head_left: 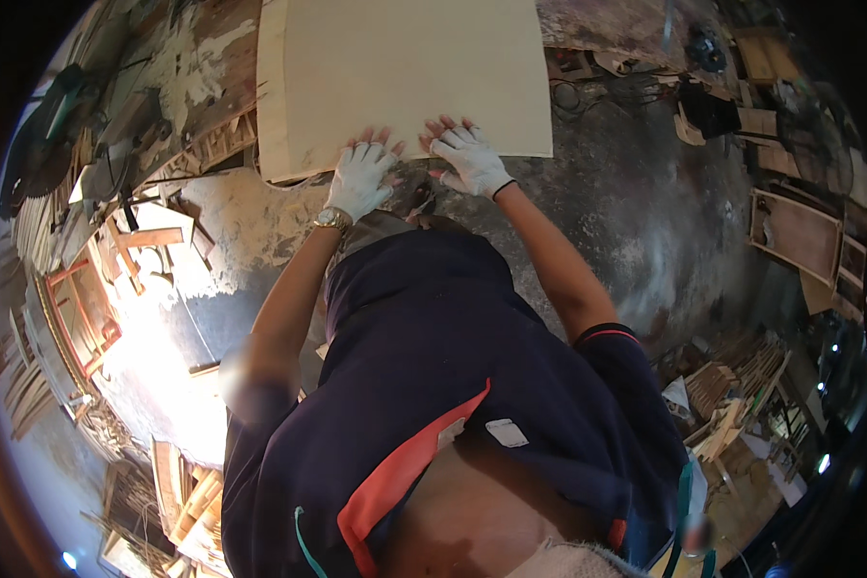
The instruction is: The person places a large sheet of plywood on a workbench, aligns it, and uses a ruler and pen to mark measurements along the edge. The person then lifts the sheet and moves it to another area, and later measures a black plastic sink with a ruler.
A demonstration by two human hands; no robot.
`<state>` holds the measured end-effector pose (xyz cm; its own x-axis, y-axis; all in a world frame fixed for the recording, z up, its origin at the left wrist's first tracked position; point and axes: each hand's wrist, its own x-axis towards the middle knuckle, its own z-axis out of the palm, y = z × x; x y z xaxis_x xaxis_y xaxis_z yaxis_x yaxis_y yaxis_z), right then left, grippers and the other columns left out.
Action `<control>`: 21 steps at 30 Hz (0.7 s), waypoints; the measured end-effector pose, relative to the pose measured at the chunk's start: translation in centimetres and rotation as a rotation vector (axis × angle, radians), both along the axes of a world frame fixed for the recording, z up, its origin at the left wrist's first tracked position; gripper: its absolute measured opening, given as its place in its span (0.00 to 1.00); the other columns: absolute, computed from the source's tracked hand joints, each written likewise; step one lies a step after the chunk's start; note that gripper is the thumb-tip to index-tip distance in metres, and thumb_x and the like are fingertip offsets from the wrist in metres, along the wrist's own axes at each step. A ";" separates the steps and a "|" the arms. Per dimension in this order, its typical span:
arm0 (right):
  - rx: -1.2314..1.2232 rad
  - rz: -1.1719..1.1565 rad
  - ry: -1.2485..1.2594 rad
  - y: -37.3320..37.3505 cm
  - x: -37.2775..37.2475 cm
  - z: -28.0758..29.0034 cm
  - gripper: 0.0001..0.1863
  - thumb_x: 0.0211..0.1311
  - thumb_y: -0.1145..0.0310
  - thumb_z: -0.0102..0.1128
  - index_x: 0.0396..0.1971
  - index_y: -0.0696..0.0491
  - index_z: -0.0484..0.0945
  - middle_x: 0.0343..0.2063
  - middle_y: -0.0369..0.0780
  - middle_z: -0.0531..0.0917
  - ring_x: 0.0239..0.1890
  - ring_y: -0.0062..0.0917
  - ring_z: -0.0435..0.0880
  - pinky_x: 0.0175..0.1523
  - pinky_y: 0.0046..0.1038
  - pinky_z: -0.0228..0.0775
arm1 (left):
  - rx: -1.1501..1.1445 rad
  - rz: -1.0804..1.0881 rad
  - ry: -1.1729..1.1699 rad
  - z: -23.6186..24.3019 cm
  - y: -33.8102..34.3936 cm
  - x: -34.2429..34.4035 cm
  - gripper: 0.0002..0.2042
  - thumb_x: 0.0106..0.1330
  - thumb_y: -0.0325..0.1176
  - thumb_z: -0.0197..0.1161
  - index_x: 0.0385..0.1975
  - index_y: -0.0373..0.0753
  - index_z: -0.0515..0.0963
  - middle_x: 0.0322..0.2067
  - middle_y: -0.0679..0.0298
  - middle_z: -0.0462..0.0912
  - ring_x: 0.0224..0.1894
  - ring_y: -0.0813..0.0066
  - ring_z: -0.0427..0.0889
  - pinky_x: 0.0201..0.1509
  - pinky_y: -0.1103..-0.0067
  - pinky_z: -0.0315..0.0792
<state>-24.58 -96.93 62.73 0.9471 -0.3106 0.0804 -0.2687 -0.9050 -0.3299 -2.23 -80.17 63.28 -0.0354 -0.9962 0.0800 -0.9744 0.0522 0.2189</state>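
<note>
A large board [414, 82], pale cream and smooth, lies flat at the top middle of the view, straight in front of the person. A lighter strip runs down its left side, set off by a faint line, and a few dark smudges mark the surface close to the near edge. That near edge is almost straight, with a square corner at each end; the far edge runs out of view.

The left hand [361, 175] and the right hand [467, 159], both in white gloves with bare fingertips, lie on the near edge with a gap between them. Their fingers are spread apart on top of the board, and the thumbs point inward at the rim; whether they hook under it I cannot tell. A watch [332, 219] circles the left wrist, a thin black band [505, 190] the right.

A worn wooden bench [607, 24] shows on both sides of the board, which reaches nearer the person than the bench's front edge on the right. Stained grey floor [645, 231] gives broad room on the right, as far as a wooden frame [795, 233]. On the left, the space narrows toward a reddish frame [79, 308], with wood scraps [195, 506] lower down.
</note>
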 end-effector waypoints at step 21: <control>0.090 -1.010 0.032 -3.9 -8.9 1.2 0.19 0.55 0.58 0.72 0.41 0.55 0.84 0.47 0.46 0.83 0.53 0.43 0.79 0.56 0.43 0.72 | 0.090 0.250 0.180 1.1 3.5 3.5 0.26 0.59 0.47 0.70 0.56 0.42 0.78 0.54 0.55 0.76 0.63 0.54 0.72 0.67 0.64 0.68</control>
